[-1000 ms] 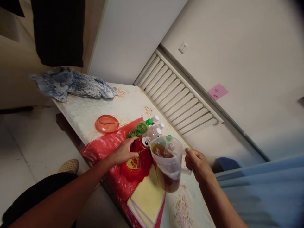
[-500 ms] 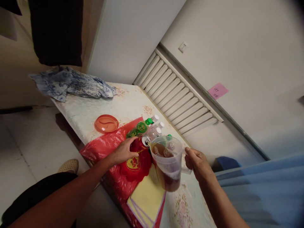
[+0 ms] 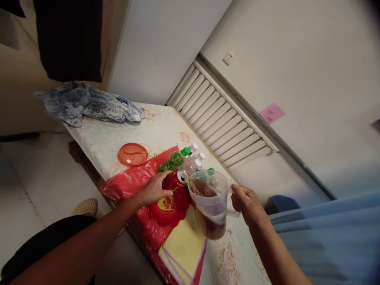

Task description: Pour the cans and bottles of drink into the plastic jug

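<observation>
My left hand [image 3: 154, 190] is wrapped round a red drink can [image 3: 175, 181], tipped so its opened top meets the rim of a clear plastic pitcher [image 3: 210, 204]. Brown liquid runs from the can into the pitcher, which holds brown drink in its lower part. My right hand [image 3: 247, 204] grips the pitcher's handle and holds it above the table [image 3: 154, 130]. Under the can lie a red plastic bag [image 3: 133, 184] and yellow sheets [image 3: 185, 245].
A green-labelled bottle [image 3: 173, 160] and clear bottles with white caps [image 3: 196, 158] lie behind the can. An orange lid [image 3: 132, 154] sits on the flowered tablecloth; a blue-and-white cloth [image 3: 86, 107] is at the far end. A radiator [image 3: 222, 122] lines the wall. A slipper [image 3: 86, 206] is on the floor.
Almost nothing differs. Both hands keep their hold and the can stays tipped at the pitcher's rim with liquid still flowing.
</observation>
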### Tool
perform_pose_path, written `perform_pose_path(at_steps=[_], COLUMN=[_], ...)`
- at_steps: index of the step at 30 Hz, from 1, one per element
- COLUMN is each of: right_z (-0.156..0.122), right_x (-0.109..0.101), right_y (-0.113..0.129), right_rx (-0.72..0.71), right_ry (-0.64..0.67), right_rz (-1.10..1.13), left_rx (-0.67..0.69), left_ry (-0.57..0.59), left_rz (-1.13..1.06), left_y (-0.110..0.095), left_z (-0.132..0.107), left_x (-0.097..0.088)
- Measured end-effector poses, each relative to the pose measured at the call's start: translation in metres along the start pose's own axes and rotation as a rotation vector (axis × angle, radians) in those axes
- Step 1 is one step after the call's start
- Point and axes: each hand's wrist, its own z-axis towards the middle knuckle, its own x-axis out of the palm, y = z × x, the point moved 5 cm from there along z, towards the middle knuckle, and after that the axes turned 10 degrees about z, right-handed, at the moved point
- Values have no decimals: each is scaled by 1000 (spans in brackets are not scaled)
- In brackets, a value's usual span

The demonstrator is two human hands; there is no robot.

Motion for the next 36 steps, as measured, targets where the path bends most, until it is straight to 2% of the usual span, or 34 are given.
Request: perform_pose_path(at_steps=[12, 36], right_z=[1, 2], right_x=[-1, -2], right_y=[-3, -2], right_rx=[64, 41], right_ry=[12, 41], right_rz=[-12, -36], left_rx=[-3, -8], left_ry=[32, 14], left_rz=[43, 46], left_y=[0, -1], left_z=[0, 1], left_x=[1, 2])
